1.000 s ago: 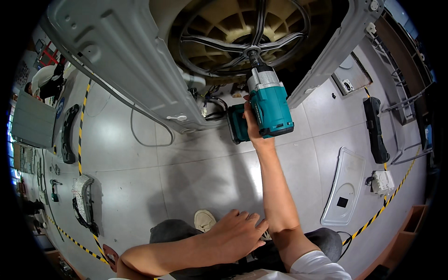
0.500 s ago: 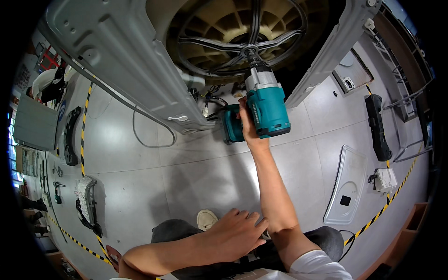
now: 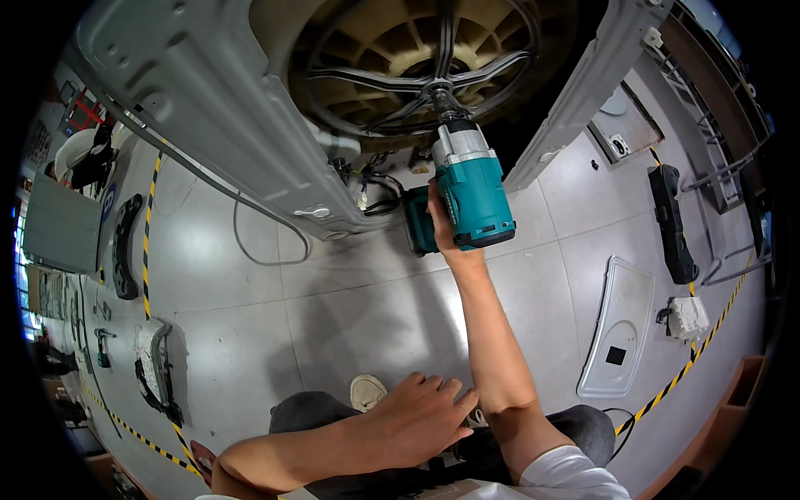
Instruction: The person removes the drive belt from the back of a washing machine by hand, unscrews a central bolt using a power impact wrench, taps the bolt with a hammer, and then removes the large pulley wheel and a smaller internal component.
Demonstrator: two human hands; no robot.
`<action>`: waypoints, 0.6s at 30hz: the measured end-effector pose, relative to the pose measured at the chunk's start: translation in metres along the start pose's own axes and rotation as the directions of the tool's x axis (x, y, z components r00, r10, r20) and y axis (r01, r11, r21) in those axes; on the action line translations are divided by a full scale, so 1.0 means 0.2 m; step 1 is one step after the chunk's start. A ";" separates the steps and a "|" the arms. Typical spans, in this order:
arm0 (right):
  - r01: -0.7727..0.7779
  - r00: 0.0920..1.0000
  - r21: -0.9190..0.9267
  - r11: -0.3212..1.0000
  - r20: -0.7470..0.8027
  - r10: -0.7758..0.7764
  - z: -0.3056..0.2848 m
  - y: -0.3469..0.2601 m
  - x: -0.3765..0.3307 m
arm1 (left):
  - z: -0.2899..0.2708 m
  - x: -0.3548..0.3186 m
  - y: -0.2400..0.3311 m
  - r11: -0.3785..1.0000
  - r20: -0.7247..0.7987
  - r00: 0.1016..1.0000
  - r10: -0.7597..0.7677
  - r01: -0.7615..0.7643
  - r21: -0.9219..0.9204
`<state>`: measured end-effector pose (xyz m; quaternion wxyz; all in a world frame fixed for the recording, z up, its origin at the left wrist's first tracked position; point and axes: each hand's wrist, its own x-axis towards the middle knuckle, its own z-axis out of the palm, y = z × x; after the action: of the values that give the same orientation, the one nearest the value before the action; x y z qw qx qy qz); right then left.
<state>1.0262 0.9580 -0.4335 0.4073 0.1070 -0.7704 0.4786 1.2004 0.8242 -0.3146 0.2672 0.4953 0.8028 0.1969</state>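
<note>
Squarely at twelve o'clock from the seated worker, a spoked wheel [image 3: 398,82] shows inside an opened grey metal cabinet [image 3: 208,100], its hub [image 3: 437,85] met by the dark socket [image 3: 447,107] of a teal power driver [image 3: 477,196]. The tool's long axis runs from five o'clock at its rear to eleven at its nose, roughly in line with the hub. The right hand [image 3: 447,229], much the nearer, is closed around the driver's grip, its battery [image 3: 421,221] jutting toward nine o'clock. Well back at six o'clock, the left hand [image 3: 423,408] hangs half-open, palm down, fingers loosely bent, nothing visible in it; whether its fingertips touch the right arm cannot be told.
</note>
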 end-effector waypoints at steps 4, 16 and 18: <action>-0.052 0.998 0.043 0.998 -0.023 0.053 0.00 -0.02 -0.02 | 0.00 -0.01 0.00 1.000 0.006 1.000 -0.008 0.008 -0.019; -0.131 0.991 0.122 0.984 -0.010 0.133 -0.05 0.01 -0.09 | -0.01 0.01 0.02 0.999 0.050 0.999 -0.013 0.015 -0.038; -0.127 0.992 0.117 0.985 0.025 0.125 -0.05 0.02 -0.10 | -0.01 0.01 0.02 0.999 0.028 1.000 -0.009 0.010 -0.038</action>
<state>1.0425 0.9642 -0.4482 0.3622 0.0865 -0.7494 0.5474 1.2013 0.8270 -0.3099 0.2885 0.4890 0.7976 0.2039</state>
